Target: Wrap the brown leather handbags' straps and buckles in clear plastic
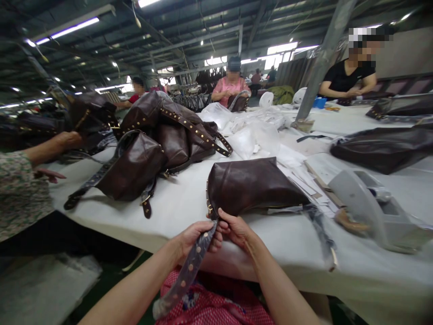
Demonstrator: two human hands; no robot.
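A dark brown leather bag [252,185] lies on the white table [189,207] just in front of me. Its studded strap [189,271], wrapped in clear plastic, hangs off the table edge toward my lap. My left hand [196,237] is closed around the strap near the bag's corner. My right hand [237,228] pinches the strap's top end where it joins the bag. A second wrapped strap [321,234] trails off the bag to the right.
A pile of brown studded bags [158,140] sits at the left centre. A co-worker's hand [67,140] reaches in from the left. Plastic wrappers [250,131], another bag [382,146] and a grey device [372,207] lie to the right. Other people sit at the far side.
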